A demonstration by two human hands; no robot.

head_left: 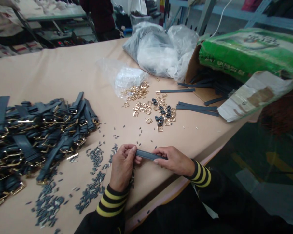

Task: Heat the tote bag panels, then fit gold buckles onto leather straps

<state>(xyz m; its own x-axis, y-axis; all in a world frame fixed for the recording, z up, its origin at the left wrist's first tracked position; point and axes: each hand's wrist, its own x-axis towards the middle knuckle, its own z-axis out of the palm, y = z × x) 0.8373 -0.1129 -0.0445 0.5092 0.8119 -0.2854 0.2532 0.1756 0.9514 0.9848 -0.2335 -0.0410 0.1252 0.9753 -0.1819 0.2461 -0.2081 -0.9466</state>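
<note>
Between my two hands stretches a dark blue-grey strap (pixel 147 154), held level just above the table near its front edge. My left hand (pixel 124 162) pinches the strap's left end between thumb and fingers. At the other end, my right hand (pixel 173 160) grips it with the thumb on top. Beyond my hands lie gold buckles (pixel 143 108) in a loose spread, and beside them a small cluster of dark strap loops (pixel 162 112). Small dark cut pieces (pixel 95 188) are scattered in heaps to the left of my left hand.
A large pile of buckled straps (pixel 39 130) covers the table's left side. At the back stand a clear plastic bag (pixel 158 48) and a smaller bag (pixel 129 78). An open green box (pixel 246 55) with straps lies at right; loose straps (pixel 197 109) extend before it. A person (pixel 101 19) stands behind.
</note>
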